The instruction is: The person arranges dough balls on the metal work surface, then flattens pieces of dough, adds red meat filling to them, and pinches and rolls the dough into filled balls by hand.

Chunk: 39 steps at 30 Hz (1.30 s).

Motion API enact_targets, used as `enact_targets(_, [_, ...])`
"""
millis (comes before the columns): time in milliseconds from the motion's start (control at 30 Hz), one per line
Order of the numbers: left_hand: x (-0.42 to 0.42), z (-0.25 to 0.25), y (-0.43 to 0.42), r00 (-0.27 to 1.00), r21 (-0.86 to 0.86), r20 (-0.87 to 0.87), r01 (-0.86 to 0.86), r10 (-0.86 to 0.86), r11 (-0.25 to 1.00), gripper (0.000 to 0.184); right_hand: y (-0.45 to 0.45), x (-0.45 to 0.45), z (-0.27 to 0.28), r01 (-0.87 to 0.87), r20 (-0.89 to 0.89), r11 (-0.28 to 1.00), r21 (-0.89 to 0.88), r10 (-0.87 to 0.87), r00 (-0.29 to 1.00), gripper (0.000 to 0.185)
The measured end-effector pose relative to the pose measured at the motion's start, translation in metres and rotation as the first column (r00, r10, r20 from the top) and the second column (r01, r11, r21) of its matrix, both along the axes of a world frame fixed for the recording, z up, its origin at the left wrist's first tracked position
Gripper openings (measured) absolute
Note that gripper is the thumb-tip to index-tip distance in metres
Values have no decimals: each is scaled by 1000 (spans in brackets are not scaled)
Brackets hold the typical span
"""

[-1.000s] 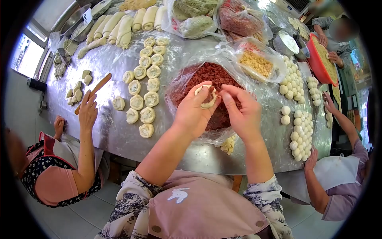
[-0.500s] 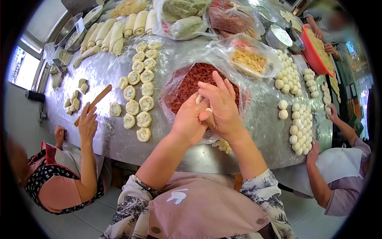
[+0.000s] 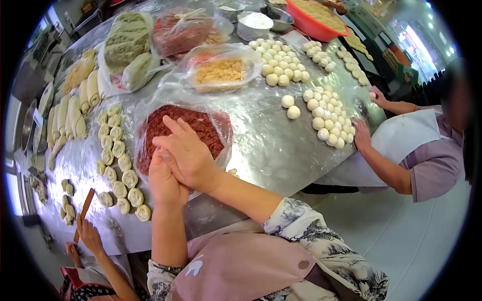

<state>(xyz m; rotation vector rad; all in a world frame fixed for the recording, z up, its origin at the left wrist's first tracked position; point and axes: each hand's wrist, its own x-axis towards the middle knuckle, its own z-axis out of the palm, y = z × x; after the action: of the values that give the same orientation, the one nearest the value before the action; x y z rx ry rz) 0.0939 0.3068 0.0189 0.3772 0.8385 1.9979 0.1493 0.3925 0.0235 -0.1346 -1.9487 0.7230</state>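
Note:
My left hand [image 3: 166, 181] is curled upright over the near edge of a plastic bag of dark red, crumbly filling [image 3: 221, 131]. Across its palm lies my right hand [image 3: 190, 154], pressed against it with several fingers stretched out. Whatever sits between my palms is hidden at this moment; half a second ago bits of a pale dough piece showed there. Left of the bag stand rows of round, open-topped dough pieces [image 3: 129, 178].
White dough balls [image 3: 331, 118] cover the right side, near a co-worker's hand [image 3: 361, 134]. At left another person's hand [image 3: 90, 236] holds a wooden stick [image 3: 85, 210]. Behind are a tray of yellow crumbs [image 3: 219, 70], a flour bowl [image 3: 255, 26] and a red basin [image 3: 311, 27].
My view has swung right, so the table and hands appear further left. My right hand now covers more of my left, and the pale dough between them no longer shows.

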Motion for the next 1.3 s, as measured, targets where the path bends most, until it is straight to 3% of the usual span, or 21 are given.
enact_targets(33, [4, 11, 3, 999, -93, -7, -35, 34, 995, 40, 1, -1, -1, 23, -11, 1000, -2, -23, 1000, 23])
enact_targets(67, [8, 19, 5, 997, -185, -17, -72, 70, 980, 40, 1, 0, 1, -22, -6, 955, -296, 21, 1000, 26])
enact_targets(133, [17, 24, 5, 995, -46, -61, -88, 85, 995, 42, -3, 2, 15, -96, -36, 616, -782, 109, 993, 32])
enact_targets(200, [23, 29, 6, 977, -22, -185, -115, 109, 993, 43, -5, 4, 22, -165, -100, 553, -817, 145, 984, 43])
enact_targets(267, [24, 26, 2, 920, -73, -355, -205, 166, 976, 39, -5, 5, 26, -232, -167, 488, -841, 174, 970, 54])
enact_targets(367, [3, -7, -4, 779, -53, -577, -336, 246, 940, 38, -19, 11, 23, -210, -36, 649, -731, 272, 962, 77])
enact_targets(467, [2, 2, -2, 407, 49, -871, -485, 276, 873, 39, -29, 8, 24, -238, -84, 615, -752, 269, 959, 76])
enact_targets(533, [8, 11, 7, 414, 45, -871, -468, 264, 883, 69, -22, 10, 33, -263, -71, 556, -788, 344, 936, 61])
enact_targets(600, [5, 16, 1, 517, 34, -822, -371, 237, 928, 89, -19, 6, 18, 16, 244, 676, -737, 245, 938, 46])
enact_targets(633, [10, 15, 3, 809, -18, -555, -246, 196, 969, 105, -17, 4, 15, -6, 193, 679, -734, 217, 957, 42])
enact_targets(667, [5, 10, -4, 690, -39, -709, -241, 143, 970, 105, -13, 5, 14, -31, 139, 680, -733, 194, 971, 38])
enact_targets(733, [8, 13, -5, 833, 42, -525, -176, 172, 983, 111, 0, 12, 27, -114, 171, 782, -613, 273, 947, 28])
enact_targets(800, [4, 16, -7, 911, 21, -406, -71, 73, 997, 121, 4, 12, 18, -20, 156, 811, -585, 137, 978, 24])
enact_targets(867, [-2, 21, -11, 809, -83, -582, 43, -83, 996, 123, 3, 13, 21, 14, 127, 795, -606, 79, 989, 23])
enact_targets(900, [0, 24, -10, 754, -143, -651, -7, -89, 990, 122, -2, 16, 25, -1, 207, 864, -504, 122, 971, 25])
enact_targets(933, [0, 26, -11, 693, -202, -713, -60, -104, 978, 125, -4, 16, 18, -89, 174, 875, -475, 193, 966, 38])
enact_targets(1067, [11, 19, -21, 689, -208, -689, 110, -225, 972, 95, 23, 10, 18, 13, 343, 861, -509, 189, 920, 78])
enact_targets(1133, [17, 19, -17, 695, -180, -697, 69, -177, 981, 82, 18, 10, 22, -7, 362, 827, -562, 253, 897, 79])
enact_targets(1200, [13, 30, -19, 653, -289, -710, 69, -262, 955, 83, 1, 17, 20, -73, 466, 950, -303, 215, 858, 77])
enact_targets(1267, [18, 32, -23, 505, -282, -836, -57, -216, 958, 74, 4, 15, 26, -84, 474, 933, -349, 253, 843, 70])
enact_targets(1300, [22, 33, -24, 440, -299, -869, -102, -226, 949, 74, 16, 9, 25, -42, 436, 833, -551, 330, 837, 67])
